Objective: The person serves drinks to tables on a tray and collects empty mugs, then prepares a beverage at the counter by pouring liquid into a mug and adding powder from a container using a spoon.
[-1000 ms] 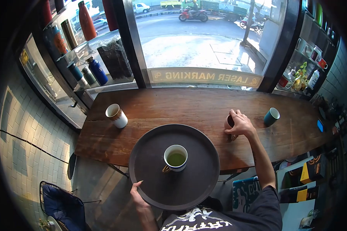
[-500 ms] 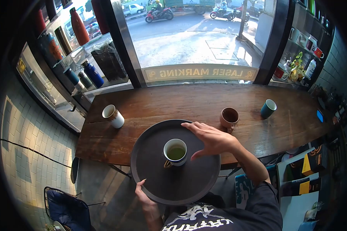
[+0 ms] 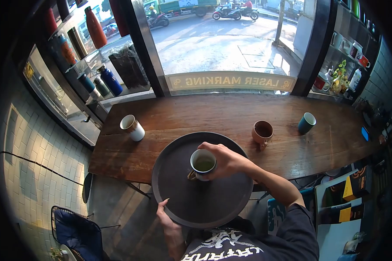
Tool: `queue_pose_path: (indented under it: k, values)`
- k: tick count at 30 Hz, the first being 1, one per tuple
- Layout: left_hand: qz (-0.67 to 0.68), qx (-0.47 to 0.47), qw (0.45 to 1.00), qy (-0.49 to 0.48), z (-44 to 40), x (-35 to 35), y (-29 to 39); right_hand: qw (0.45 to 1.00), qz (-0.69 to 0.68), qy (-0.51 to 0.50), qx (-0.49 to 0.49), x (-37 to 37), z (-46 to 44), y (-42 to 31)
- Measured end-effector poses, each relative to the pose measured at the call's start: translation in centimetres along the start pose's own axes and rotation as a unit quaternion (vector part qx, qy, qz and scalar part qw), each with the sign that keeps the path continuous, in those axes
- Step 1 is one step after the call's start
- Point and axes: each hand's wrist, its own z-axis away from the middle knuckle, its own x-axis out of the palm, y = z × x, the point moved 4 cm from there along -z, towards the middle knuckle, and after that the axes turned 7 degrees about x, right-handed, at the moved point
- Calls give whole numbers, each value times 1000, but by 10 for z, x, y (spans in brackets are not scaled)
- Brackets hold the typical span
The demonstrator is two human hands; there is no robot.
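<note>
Main light: daylight via front window (image 3: 233, 81), upper ctr. Pavement (image 3: 200, 56) o/s overexposed, detail partly lost. Wooden table (image 3: 196, 108): soft sheen nr window. Warm sun patches w/ shadows on LH brick wall (image 3: 43, 152). Far-RH side dim, detail murky. Serving tray (image 3: 178, 200) dark, edges reasonably sharp. Heavy wide-angle distortion: straight lines bowed, corners vignetted to blk.

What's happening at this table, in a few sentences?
A person holds a round dark tray by its edge with the left hand. The right hand grips a cup of green liquid near the tray's middle; whether its base is lifted is hard to tell. On the wooden table stand a white-and-brown cup, a reddish-brown cup and a teal cup.
</note>
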Motion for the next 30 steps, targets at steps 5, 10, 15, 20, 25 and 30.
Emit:
queue_pose_path:
  k: [5,10,15,20,25,30]
  values:
    - [3,-3,1000,-11,-3,1,-3,982,27,175,61,-33,-16,19]
    - [2,-8,1000,6,-1,3,-2,954,40,276,107,-74,-33,40]
    - [-19,9,1000,9,2,7,-1,928,72,326,164,-92,-47,63]
    - [-19,7,1000,-6,-2,0,-1,922,83,332,183,-91,-57,83]
    - [-28,17,999,-6,-3,-1,0,925,71,330,177,-87,-59,89]
    - [-21,7,1000,-5,-1,3,0,920,170,324,143,-84,-52,91]
